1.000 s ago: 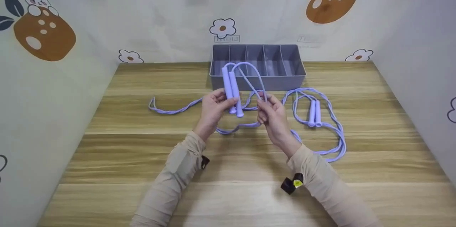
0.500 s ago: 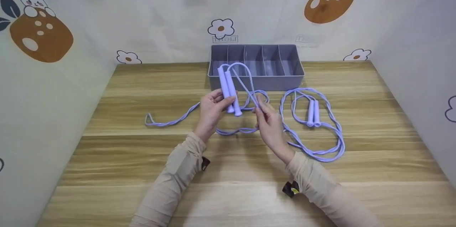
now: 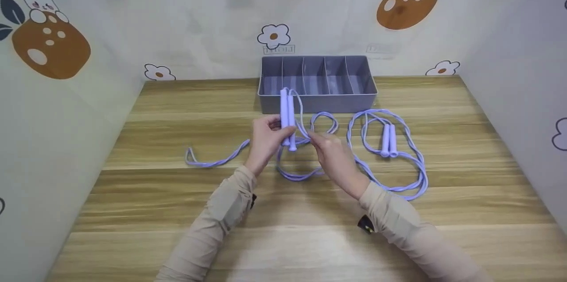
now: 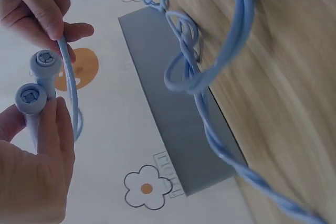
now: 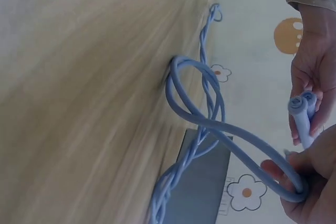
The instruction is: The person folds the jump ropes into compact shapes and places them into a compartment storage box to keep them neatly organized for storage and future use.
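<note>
My left hand point(image 3: 264, 140) grips the two lilac handles point(image 3: 285, 113) of a jump rope side by side, upright over the table, thumb across them. Beside it, my right hand point(image 3: 335, 158) pinches the doubled cord point(image 3: 302, 113), which arches out of the handle tops and down to its fingers. In the right wrist view a loop of this cord point(image 5: 252, 140) hangs from the right hand point(image 5: 310, 182) towards the table. The rest of the rope lies twisted, its folded end point(image 3: 208, 164) out to the left. In the left wrist view the handle ends point(image 4: 39, 80) face the camera.
A second lilac jump rope point(image 3: 390, 140) lies loosely coiled on the wooden table point(image 3: 283, 251) at the right. Behind the hands stands a grey box point(image 3: 316, 104) with several compartments, close to the patterned back wall point(image 3: 212, 29).
The right hand has moved down and left along the cord, closer to the left hand. The arch above the handles has shrunk. The handles have tipped more upright and dropped slightly.
</note>
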The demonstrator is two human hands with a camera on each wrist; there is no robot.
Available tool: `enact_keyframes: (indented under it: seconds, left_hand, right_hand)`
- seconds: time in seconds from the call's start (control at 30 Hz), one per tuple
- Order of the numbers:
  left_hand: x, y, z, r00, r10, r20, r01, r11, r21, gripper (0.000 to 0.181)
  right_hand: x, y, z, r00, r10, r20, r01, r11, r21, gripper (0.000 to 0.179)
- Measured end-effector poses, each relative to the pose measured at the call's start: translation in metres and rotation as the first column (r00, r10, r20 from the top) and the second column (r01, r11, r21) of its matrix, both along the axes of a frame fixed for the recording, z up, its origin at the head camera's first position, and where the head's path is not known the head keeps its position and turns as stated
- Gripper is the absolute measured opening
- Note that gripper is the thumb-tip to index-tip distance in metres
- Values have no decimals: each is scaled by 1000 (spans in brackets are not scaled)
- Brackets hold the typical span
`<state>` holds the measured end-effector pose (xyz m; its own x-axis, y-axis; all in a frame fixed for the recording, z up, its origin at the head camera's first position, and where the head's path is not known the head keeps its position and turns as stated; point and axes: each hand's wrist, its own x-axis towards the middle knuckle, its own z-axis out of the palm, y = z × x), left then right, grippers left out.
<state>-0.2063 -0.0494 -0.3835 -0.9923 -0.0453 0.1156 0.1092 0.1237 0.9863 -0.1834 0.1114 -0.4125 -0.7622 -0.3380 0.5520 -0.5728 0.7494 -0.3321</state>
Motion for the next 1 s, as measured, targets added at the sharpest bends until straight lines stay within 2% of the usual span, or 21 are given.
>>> enact_keyframes:
  seconds: [0.07,0.17,0.27,0.37,0.53,0.63,0.77,0.83,0.9,1.0]
  left_hand:
    - [0,-1,0,999,-9,-40,4,992,-126,26]
    - [1,-1,1,996,-25,-83,-4,946,-325,25]
    - [2,0,1,992,-58,-110,-2,875,-484,20]
    - [4,-1,1,982,-102,-161,-16,797,-603,11]
    - [8,-2,1,952,-195,-237,-41,684,-728,4]
    - [11,-1,1,933,-266,-243,-25,625,-781,7]
    - [14,1,1,903,-343,-261,-54,511,-858,7]
    - [16,1,1,888,-370,-272,-81,457,-886,8]
    - [16,1,1,875,-390,-287,-110,416,-903,10]
    - [17,0,0,851,-424,-308,-146,372,-917,11]
  right_hand:
    - [-1,-2,3,999,37,-8,-36,998,60,20]
    - [-2,-4,7,995,101,2,-100,987,125,18]
    - [-4,-6,11,983,182,19,-183,971,152,16]
    - [-7,-6,14,965,259,39,-262,955,139,13]
    - [-13,-2,20,935,349,67,-353,933,63,8]
    - [-18,2,24,908,402,122,-407,913,28,6]
    - [-26,6,31,845,466,264,-471,881,-50,6]
    - [-30,8,35,800,488,349,-476,871,-126,6]
    - [-34,11,37,752,506,423,-461,862,-210,7]
    - [-39,13,39,686,523,506,-420,852,-312,9]
